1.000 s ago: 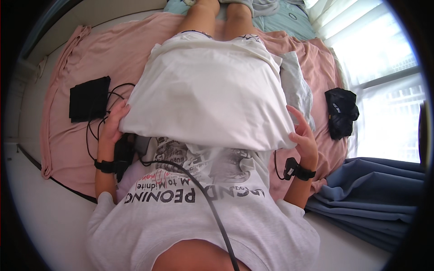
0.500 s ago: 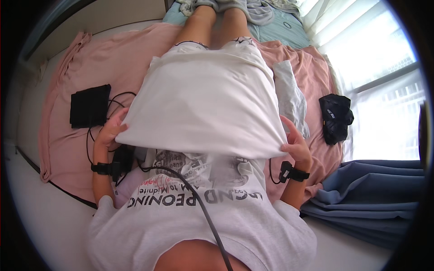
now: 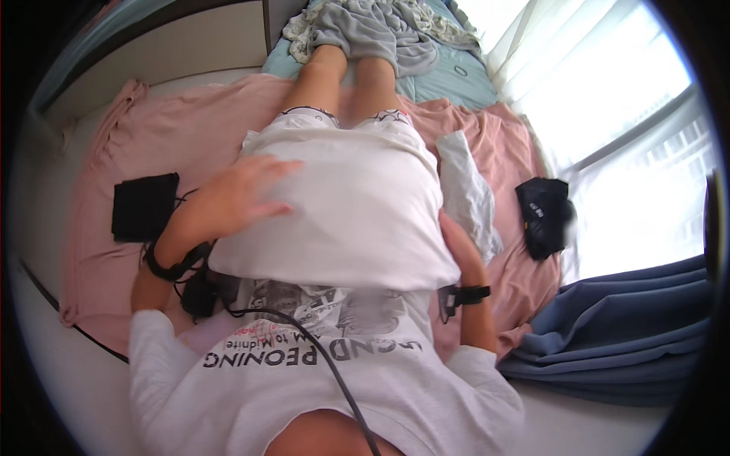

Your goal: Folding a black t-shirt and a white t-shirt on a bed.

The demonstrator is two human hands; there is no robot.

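Note:
A smooth white cloth (image 3: 342, 220) lies spread over my lap and thighs, its near edge across the printed front of my shirt (image 3: 319, 342). Above the cloth's left part hovers my left hand (image 3: 247, 194), somewhat blurred, its fingers spread and holding nothing. At the cloth's right edge is my right hand (image 3: 461, 242), resting along its side; the fingers are partly hidden there, so their grip does not show. Each wrist wears a black strap with a small device. A black cable (image 3: 319, 349) runs up over my shirt.
A pink sheet (image 3: 190, 129) lies under my legs. On it, a folded black cloth (image 3: 144, 207) with cables lies left, a light grey cloth (image 3: 468, 194) and a black bundle (image 3: 544, 216) right. A grey blanket (image 3: 372, 34) covers my feet. Blue curtain (image 3: 608, 334) hangs at the right.
My left hand has let go of the cloth's near left corner and moved up and right over it. My right hand has shifted from the near right corner up along the side.

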